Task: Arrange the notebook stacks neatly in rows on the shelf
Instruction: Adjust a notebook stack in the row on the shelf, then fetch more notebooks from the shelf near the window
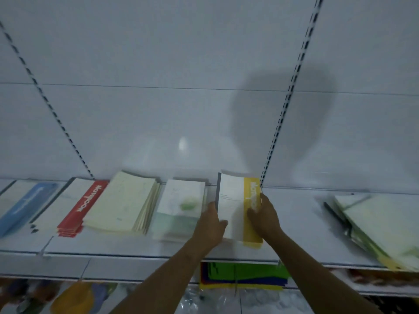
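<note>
Head view, left to right along the white shelf (140, 248): six notebook stacks in view.

1. Blue-band stack (21, 206), far left, cut off by the frame edge.
2. Red-band stack (77, 214), white cover with a red "notebook" strip, several red edges showing at its near end.
3. Cream stack (120, 202), top covers fanned out to the right, overlapping the red-band stack's right edge.
4. Green-print stack (181, 205), white cover with a green blotch, blurred, just beside the cream one.
5. Yellow-band stack (235, 207), white with a yellow strip on its right side, grey spine on the left. Sits mid-shelf, just right of stack 4, far edge near the slotted upright (274, 143).
6. Loose pile (381, 230) at far right, well apart from the rest, skewed and splayed, pale green covers. Count within it unreadable.

Two hands, both on stack 5. Left hand (212, 225) grips its left edge, thumb over the cover. Right hand (264, 217) grips the right edge, thumb curled over the yellow strip.

Below the shelf: one lower shelf (385, 288) with green, blue and yellow sheets (244, 275), blurred.
</note>
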`<action>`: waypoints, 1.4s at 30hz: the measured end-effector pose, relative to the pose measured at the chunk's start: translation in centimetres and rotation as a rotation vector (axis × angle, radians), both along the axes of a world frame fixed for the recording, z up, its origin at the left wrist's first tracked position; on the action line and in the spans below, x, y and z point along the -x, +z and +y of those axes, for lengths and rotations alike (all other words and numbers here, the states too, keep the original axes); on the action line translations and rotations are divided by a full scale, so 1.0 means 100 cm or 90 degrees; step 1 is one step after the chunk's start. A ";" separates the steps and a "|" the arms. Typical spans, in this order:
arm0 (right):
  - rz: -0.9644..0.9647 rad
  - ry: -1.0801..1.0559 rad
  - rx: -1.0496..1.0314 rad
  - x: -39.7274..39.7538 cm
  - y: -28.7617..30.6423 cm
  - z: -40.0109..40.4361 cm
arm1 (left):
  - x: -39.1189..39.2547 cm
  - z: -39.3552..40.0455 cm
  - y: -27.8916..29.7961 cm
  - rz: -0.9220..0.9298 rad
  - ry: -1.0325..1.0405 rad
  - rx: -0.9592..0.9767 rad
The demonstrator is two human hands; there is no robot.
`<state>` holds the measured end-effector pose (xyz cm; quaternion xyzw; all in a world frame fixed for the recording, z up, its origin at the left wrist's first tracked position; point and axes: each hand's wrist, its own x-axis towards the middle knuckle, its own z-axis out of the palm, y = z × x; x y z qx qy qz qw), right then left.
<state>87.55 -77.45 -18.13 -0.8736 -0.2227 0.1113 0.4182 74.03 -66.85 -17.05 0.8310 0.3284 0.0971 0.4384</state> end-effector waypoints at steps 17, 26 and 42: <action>0.041 0.007 0.186 -0.024 -0.040 -0.014 | -0.058 -0.019 -0.018 0.347 -0.101 -0.434; -0.021 -0.292 0.051 -0.058 0.040 -0.179 | -0.146 -0.129 0.035 0.061 -0.373 -0.255; 0.037 -0.662 0.067 -0.027 0.055 -0.514 | -0.196 -0.405 0.055 -0.005 -0.604 -0.218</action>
